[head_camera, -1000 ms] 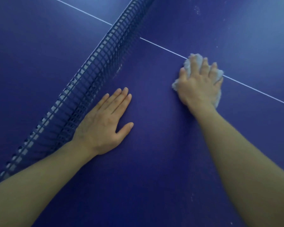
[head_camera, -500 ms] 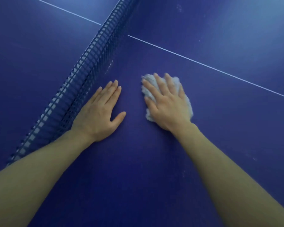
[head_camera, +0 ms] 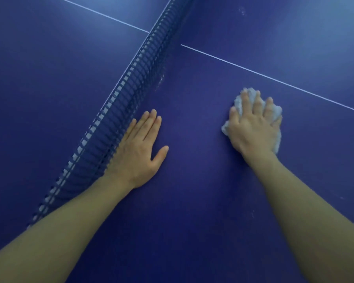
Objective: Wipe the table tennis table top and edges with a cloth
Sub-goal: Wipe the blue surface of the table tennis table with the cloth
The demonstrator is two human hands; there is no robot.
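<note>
Looking down from the head view: your right hand (head_camera: 253, 129) presses a crumpled white cloth (head_camera: 275, 114) onto the blue table top (head_camera: 192, 211), fingers spread and bent over the wad, gripping it. The cloth sits on the near side of the white centre line (head_camera: 274, 79), well to the right of the net (head_camera: 129, 111). Your left hand (head_camera: 139, 152) lies flat on the table just beside the net's base, fingers straight and together, thumb out, holding nothing. Pale smudges mark the surface near the net (head_camera: 159, 83). Only one view.
</note>
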